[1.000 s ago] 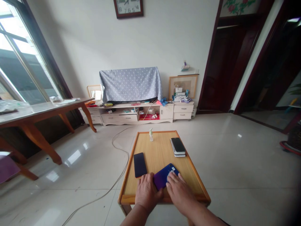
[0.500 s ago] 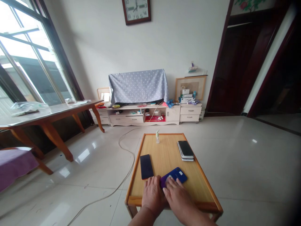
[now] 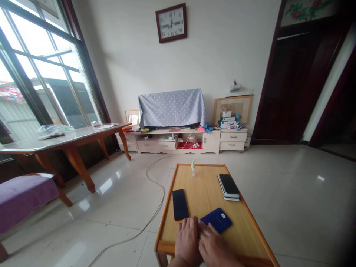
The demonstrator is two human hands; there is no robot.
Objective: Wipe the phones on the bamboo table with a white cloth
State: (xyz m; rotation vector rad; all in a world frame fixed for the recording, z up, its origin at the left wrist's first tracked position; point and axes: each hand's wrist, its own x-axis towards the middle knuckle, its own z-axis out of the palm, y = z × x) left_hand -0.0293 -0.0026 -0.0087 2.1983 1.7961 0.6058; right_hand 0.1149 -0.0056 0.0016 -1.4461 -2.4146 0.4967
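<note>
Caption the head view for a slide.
Left hand and right hand close together at a blue phone, a dark phone lying nearby on the wooden table.

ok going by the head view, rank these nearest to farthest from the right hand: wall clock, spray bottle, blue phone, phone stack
1. Blue phone: right at the right hand
2. Phone stack: by the table's right edge
3. Spray bottle: at the table's far end
4. Wall clock: high on the far wall

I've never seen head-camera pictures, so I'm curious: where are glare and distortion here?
Head view: the window is partly washed out, the floor shows glare; same head view: the door leans, probably lens distortion; the blue phone looks fairly clear.
</note>
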